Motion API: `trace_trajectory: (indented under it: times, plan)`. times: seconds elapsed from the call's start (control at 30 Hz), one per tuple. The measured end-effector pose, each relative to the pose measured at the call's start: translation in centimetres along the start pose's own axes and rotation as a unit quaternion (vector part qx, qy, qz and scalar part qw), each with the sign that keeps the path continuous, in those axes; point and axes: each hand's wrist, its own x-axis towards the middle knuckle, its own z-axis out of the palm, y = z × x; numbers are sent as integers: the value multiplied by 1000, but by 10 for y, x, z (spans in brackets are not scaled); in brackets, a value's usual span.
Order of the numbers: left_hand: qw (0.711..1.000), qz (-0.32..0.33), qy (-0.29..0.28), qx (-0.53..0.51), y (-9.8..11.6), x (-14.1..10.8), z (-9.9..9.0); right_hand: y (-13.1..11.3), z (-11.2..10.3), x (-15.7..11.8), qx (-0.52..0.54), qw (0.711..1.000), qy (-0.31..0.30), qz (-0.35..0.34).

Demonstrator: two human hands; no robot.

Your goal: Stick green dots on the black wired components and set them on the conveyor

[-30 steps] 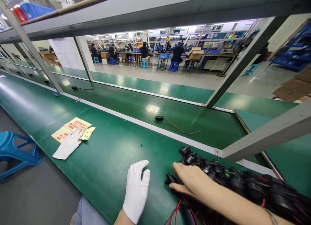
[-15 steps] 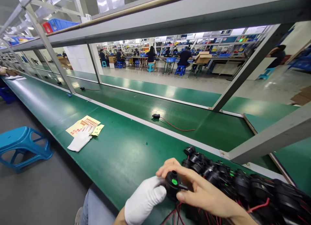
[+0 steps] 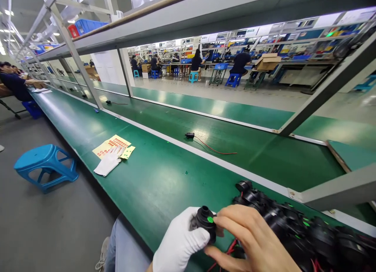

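Note:
A small black pump [image 3: 205, 216] with a round green sticker stands tilted in front of me, spout upward. My left hand [image 3: 181, 238], in a white glove, wraps round its left side. My bare right hand [image 3: 249, 233] has its fingertips against the right side by the sticker, thumb lower down. Red wires [image 3: 232, 246] hang below, partly hidden by my right hand. Beside and behind that hand lies a heap of similar black pumps [image 3: 276, 213], several with green stickers.
On the green bench [image 3: 152, 178] lie a white glove [image 3: 108, 162] and sticker sheets [image 3: 113, 143]. A lone pump [image 3: 189, 135] with a red wire rests on the strip beyond the rail. Metal posts [image 3: 317, 80] hold an overhead shelf. A blue stool [image 3: 44, 162] stands left; people sit farther off.
My view has turned slightly right. The pump has turned in my hands; the left glove now wraps further round it, and my right fingers have shifted from over its top to its right side.

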Motion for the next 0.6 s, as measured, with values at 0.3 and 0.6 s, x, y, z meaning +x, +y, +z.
trace_trajectory:
  times: [0.3,0.6]
  plan:
    - [995,-60,51,59,-6,4,5,0,0,2,3,998,-58,1]
    - [996,-80,-25,28,3,4,1,6,5,4,229,951,-149,142]
